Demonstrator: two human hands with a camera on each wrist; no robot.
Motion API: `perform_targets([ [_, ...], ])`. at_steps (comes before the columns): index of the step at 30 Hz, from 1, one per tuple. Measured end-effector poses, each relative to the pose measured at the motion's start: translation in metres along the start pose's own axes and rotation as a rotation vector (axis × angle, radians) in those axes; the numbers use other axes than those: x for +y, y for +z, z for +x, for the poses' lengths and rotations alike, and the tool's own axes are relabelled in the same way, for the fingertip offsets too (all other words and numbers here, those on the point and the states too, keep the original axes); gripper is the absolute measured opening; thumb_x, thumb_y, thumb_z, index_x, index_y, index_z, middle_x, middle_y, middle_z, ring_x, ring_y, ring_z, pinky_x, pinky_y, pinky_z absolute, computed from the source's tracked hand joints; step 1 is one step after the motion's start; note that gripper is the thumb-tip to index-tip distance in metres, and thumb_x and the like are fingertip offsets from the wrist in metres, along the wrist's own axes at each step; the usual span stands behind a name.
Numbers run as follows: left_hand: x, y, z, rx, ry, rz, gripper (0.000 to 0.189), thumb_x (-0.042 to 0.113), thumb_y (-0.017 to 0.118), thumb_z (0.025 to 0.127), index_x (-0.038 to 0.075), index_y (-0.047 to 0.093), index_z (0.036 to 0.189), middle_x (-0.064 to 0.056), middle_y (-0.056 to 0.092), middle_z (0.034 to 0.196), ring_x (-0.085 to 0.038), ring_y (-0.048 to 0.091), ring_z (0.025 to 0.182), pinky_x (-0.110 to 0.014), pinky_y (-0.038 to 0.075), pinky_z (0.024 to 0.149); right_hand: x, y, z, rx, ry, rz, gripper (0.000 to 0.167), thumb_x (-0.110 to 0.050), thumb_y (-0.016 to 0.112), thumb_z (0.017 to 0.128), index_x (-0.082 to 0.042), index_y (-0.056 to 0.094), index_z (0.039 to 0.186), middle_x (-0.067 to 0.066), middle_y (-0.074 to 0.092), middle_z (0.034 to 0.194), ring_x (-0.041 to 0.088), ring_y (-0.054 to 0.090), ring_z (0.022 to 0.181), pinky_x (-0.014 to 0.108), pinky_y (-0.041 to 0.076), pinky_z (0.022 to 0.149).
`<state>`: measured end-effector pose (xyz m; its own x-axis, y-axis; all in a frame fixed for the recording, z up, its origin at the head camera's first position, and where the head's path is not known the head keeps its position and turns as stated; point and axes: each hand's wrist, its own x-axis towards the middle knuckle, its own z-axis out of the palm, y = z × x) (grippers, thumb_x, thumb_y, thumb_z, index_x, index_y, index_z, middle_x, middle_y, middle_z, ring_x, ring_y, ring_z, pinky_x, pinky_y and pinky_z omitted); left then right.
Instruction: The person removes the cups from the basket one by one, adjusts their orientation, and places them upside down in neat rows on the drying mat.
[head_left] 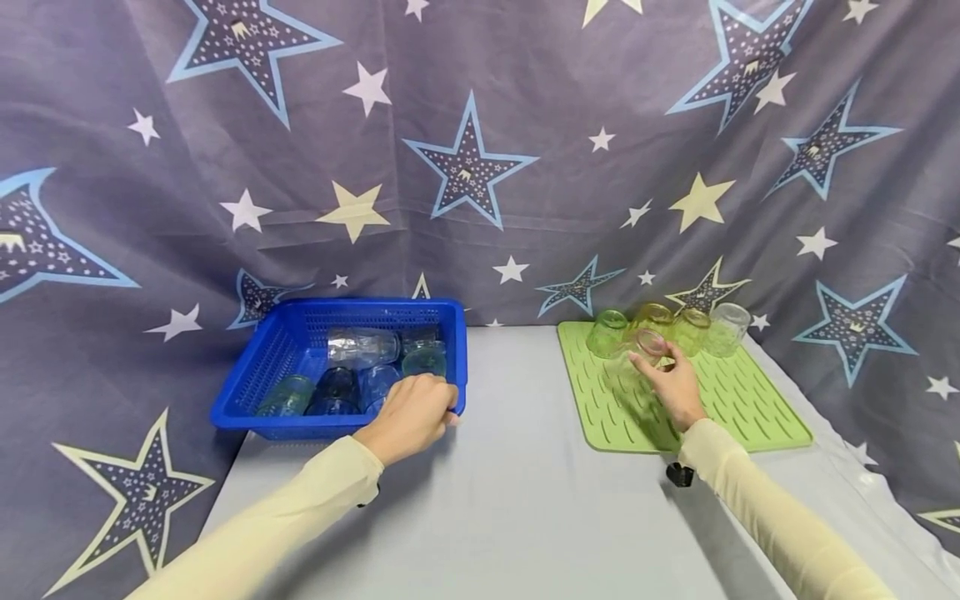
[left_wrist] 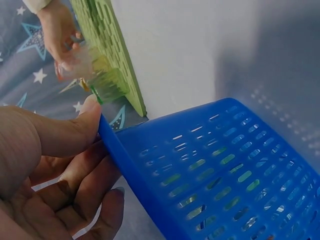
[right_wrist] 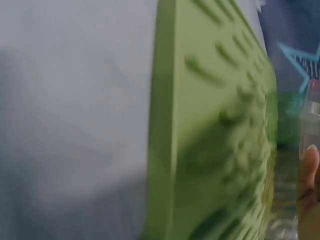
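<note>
My left hand (head_left: 416, 417) grips the front right rim of a blue plastic basket (head_left: 456, 333). In the left wrist view the thumb lies over the rim, with curled fingers (left_wrist: 80, 182) underneath. Several glasses lie in the basket, among them a clear glass (head_left: 360, 346), a dark glass (head_left: 336, 387) and a greenish glass (head_left: 288, 396). My right hand (head_left: 673, 390) holds a pinkish clear glass (head_left: 649, 342), tilted, over a green drying mat (head_left: 742, 412). The right wrist view shows only the glass's edge (right_wrist: 310, 117) and part of the thumb (right_wrist: 310, 162).
Along the mat's back edge stand a green glass (head_left: 608, 333), an amber glass (head_left: 651, 315), a yellow glass (head_left: 692, 331) and a clear glass (head_left: 726, 329). White table surface (head_left: 517, 467) lies between basket and mat. A star-patterned curtain (head_left: 555, 225) hangs behind.
</note>
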<state>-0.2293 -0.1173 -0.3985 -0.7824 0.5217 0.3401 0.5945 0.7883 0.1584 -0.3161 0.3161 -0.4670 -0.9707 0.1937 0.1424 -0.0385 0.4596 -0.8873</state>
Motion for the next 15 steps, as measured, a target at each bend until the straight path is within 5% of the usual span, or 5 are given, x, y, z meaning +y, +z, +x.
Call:
perform_targets([
  [9,0.001,0.0,0.0,-0.005,0.0,-0.012,0.048,0.013,0.084,0.088,0.02,0.046,0.059,0.006,0.038,0.06,-0.01,0.032,0.056,-0.025,0.026,0.047,0.023,-0.036,0.014,0.111,0.08,-0.087,0.088,-0.06,0.07,0.091,-0.006,0.041,0.154,0.019,0.046,0.146,0.016,0.052,0.09,0.024,0.05,0.064],
  [15,-0.001,-0.001,0.0,-0.003,0.0,-0.012,0.05,0.014,0.083,0.089,0.02,0.043,0.059,0.006,0.034,0.061,-0.01,0.03,0.056,-0.024,0.024,0.047,0.034,-0.055,0.023,0.172,0.113,-0.113,0.089,-0.058,0.069,0.092,-0.003,0.039,0.155,0.022,0.045,0.149,0.03,0.052,0.113,0.04,0.047,0.089],
])
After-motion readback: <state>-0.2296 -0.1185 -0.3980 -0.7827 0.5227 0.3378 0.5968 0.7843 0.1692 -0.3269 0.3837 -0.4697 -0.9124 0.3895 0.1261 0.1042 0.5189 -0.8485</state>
